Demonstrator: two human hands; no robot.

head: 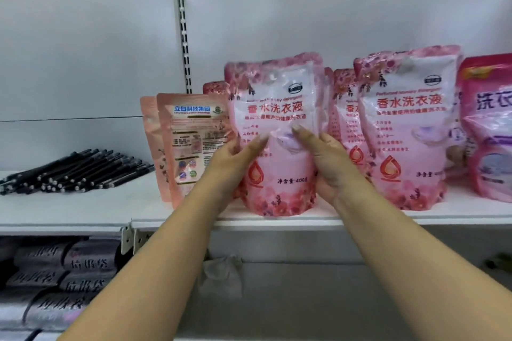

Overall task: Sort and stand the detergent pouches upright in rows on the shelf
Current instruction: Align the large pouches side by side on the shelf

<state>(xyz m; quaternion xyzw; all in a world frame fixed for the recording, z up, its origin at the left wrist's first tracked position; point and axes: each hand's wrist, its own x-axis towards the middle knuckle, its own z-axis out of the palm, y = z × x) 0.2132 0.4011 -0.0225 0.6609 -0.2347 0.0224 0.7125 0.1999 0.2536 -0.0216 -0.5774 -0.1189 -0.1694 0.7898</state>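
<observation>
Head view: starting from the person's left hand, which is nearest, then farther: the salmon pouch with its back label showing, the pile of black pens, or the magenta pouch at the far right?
From the left hand:
1. Salmon pouch, just left of it.
2. Black pens, far left on the shelf.
3. Magenta pouch, at the right edge.

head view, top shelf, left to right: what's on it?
Black pens → salmon pouches showing their backs → pink pouch held between the left hand and right hand, point → second pink pouch → magenta pouch.
</observation>
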